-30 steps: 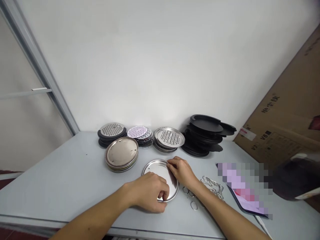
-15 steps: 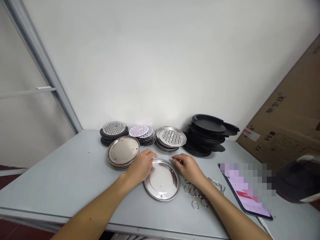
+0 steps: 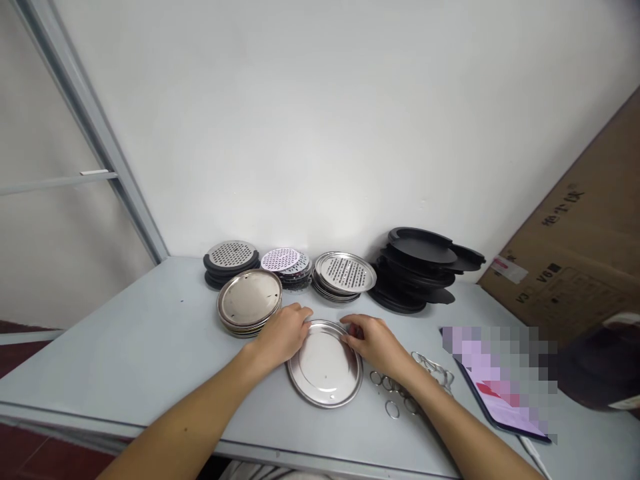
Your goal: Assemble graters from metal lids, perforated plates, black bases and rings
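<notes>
A shiny round metal plate (image 3: 325,367) with a raised rim and small holes lies on the table in front of me. My left hand (image 3: 289,330) is closed at its upper left rim, fingers curled over the edge. At the upper right rim is my right hand (image 3: 370,339), thumb reaching over the edge and index finger bent behind it, so the rim sits between them. Several metal rings (image 3: 392,409) lie beside my right forearm, which hides part of them. Just left of my left hand stands a stack of similar metal plates (image 3: 250,298).
Along the wall stand perforated discs in black holders (image 3: 233,257), loose perforated discs (image 3: 285,261), grater-like metal discs (image 3: 345,273) and black trays (image 3: 423,250). Bent wire pieces (image 3: 433,367) lie near a phone or tablet (image 3: 493,393). A cardboard box (image 3: 575,247) borders the right.
My right hand has come to the plate's upper right rim, its thumb now over the edge. My left hand stays at the rim. The view has shifted slightly.
</notes>
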Tool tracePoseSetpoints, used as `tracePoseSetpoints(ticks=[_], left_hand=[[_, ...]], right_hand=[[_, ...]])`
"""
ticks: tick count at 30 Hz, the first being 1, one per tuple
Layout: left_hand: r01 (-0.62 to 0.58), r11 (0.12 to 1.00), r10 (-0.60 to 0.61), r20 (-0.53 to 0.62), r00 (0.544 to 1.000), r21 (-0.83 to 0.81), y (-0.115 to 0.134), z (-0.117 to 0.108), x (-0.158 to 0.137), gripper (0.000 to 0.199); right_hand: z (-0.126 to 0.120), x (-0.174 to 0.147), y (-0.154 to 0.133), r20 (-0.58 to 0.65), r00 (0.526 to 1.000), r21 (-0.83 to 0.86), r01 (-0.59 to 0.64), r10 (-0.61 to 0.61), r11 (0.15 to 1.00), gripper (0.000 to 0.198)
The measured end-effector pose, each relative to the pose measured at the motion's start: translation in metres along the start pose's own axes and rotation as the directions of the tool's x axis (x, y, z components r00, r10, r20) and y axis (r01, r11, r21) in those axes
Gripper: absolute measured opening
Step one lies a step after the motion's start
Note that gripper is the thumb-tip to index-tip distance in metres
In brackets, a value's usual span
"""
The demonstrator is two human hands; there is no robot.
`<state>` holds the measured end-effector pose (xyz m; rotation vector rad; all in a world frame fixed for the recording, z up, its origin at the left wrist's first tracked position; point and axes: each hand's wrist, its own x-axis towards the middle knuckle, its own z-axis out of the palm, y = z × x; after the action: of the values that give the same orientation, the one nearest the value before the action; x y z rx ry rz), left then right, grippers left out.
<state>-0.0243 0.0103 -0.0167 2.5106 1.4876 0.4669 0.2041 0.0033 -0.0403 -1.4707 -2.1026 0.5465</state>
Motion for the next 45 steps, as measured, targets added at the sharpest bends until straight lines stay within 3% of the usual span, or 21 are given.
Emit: tracePoseSetpoints(ticks=[5,9,14,19,23,26,31,35,39,45], left_hand=[[0.029,1.0,-0.029,-0.013,0.999,-0.005,0.0,0.0,0.0,0.029],[-0.008,0.998,0.007,-0.019,1.0,-0.066,-0.001,0.002,0.0,0.031],[0.028,0.999,-0.026,0.037,0.999,-0.027,-0.001,0.002,-0.001,0.029],[0.086,0.995,-0.087,0.031,0.996,0.041,-0.002,0.002,-0.002,0.031],[0.168,0.978,-0.18,0.091,0.979,0.124,-0.003,0.0,-0.004,0.027],[0.215,0.958,-0.238,0.11,0.965,0.191,-0.001,-0.003,-0.005,0.028],[0.235,0.94,-0.268,0.11,0.957,0.248,0.007,-0.006,-0.006,0.027],[0.255,0.924,-0.284,0.064,0.957,0.284,0.013,-0.006,-0.007,0.027],[0.213,0.945,-0.226,0.024,0.974,0.249,0.014,-0.004,-0.007,0.023],[0.161,0.969,-0.174,0.054,0.983,0.188,0.01,0.0,-0.007,0.034]], right_hand=[[0.006,0.004,0.0,-0.107,0.994,0.031,0.02,-0.017,0.999,0.031],[-0.002,-0.001,0.0,-0.049,0.998,-0.022,-0.04,0.039,0.999,0.027],[-0.003,-0.006,-0.003,0.049,0.998,-0.002,-0.05,0.05,0.999,0.026],[0.004,-0.002,-0.003,-0.087,0.996,0.007,0.003,-0.002,1.0,0.032],[-0.002,-0.002,-0.008,-0.137,0.989,0.022,0.063,-0.059,0.998,0.025],[-0.008,-0.006,-0.018,-0.059,0.995,0.092,0.083,-0.077,0.992,0.02],[-0.009,-0.015,-0.033,0.09,0.98,0.163,0.164,-0.18,0.973,0.029],[-0.002,-0.017,-0.036,0.127,0.961,0.119,0.231,-0.246,0.966,0.039],[0.003,-0.017,-0.034,0.147,0.948,0.103,0.271,-0.284,0.957,0.043],[0.005,-0.017,-0.033,0.174,0.939,0.083,0.285,-0.296,0.955,0.048]])
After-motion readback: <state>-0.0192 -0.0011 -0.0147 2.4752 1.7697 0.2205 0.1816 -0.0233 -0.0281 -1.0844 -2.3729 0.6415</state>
